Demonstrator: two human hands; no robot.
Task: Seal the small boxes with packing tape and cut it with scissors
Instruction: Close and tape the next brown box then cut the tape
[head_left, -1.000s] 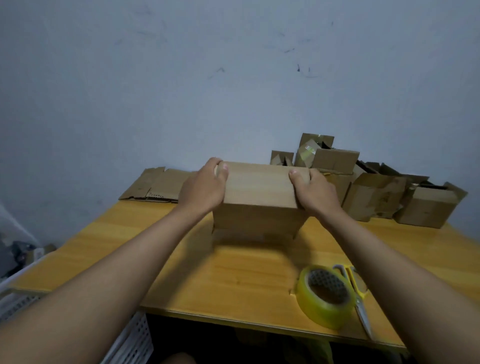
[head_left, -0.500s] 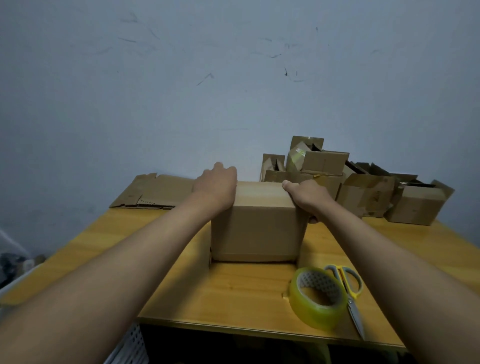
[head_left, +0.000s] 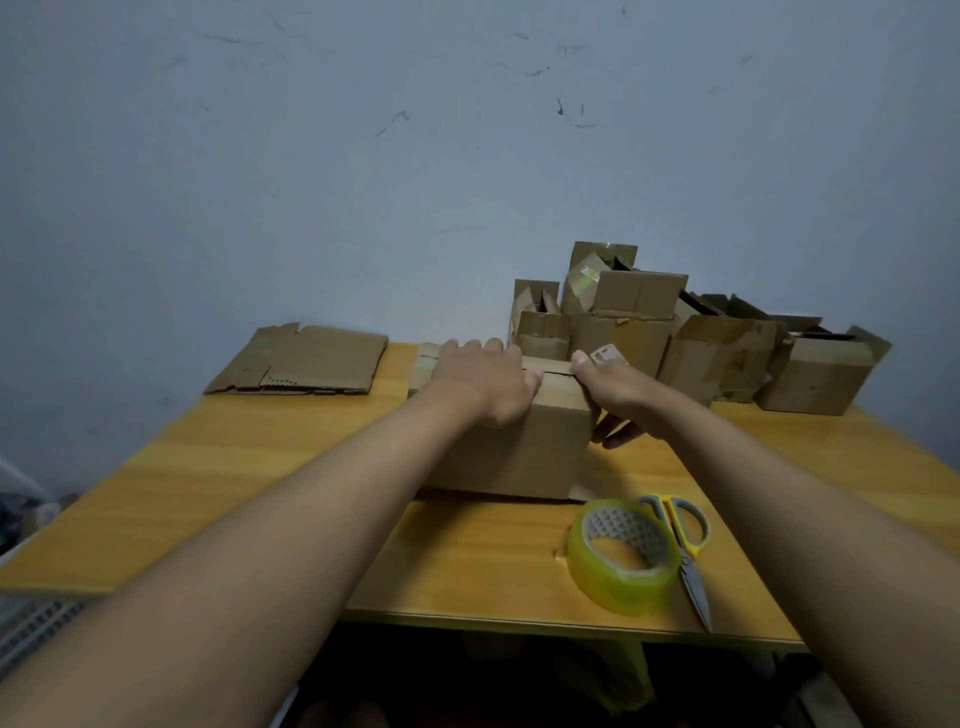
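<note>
Box stands on the table, mid-depth, flaps folded down with a dark seam showing along the top. Left hand lies flat over the top, fingers straight and reaching toward the far edge, thumb at the seam, palm pressing the flaps. Right hand wraps the box's right upper corner: thumb on top beside the seam, fingers curled down the right side, tips showing below. Tape, a yellowish roll, lies near the front edge, right of centre. Scissors, yellow and grey handles, lie touching the roll's right side, blades pointing to the front edge. Open boxes piled against the wall at right. Flat cardboard at back left.
</note>
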